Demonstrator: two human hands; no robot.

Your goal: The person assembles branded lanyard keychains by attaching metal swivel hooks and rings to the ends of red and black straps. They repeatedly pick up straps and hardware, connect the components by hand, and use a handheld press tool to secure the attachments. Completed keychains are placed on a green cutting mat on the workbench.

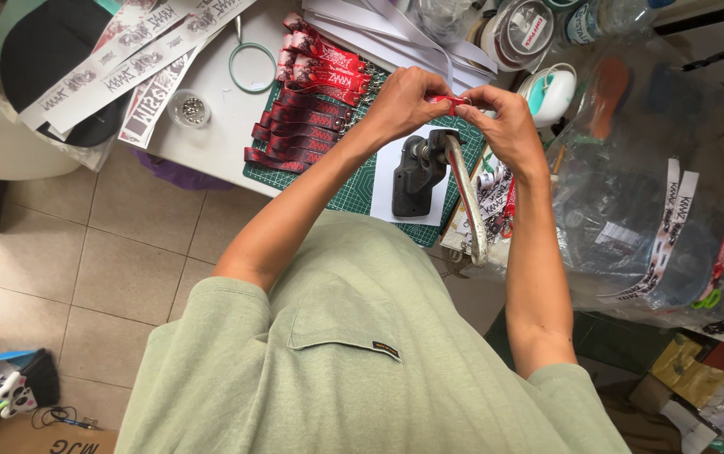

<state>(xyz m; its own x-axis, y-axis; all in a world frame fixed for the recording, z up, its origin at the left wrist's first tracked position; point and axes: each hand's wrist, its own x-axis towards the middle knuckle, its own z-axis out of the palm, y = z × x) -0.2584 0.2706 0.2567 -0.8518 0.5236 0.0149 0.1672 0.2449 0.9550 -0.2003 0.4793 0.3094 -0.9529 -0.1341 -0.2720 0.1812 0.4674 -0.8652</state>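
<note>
My left hand (402,99) and my right hand (503,119) meet above the table and pinch the same small red fabric strap (448,101) between their fingertips. Just below them a black hand press (416,172) with a long metal lever (465,197) stands on a white sheet laid on the green cutting mat (362,189). A row of finished red straps with metal clips (311,92) lies on the mat to the left of my hands.
Printed white strips (126,63) and a small round tin of metal bits (189,108) lie at the table's left. A green ring (252,65) sits beside them. Clear plastic bags (656,193) with strips crowd the right. Tape rolls (521,29) stand behind. Tiled floor lies to the left.
</note>
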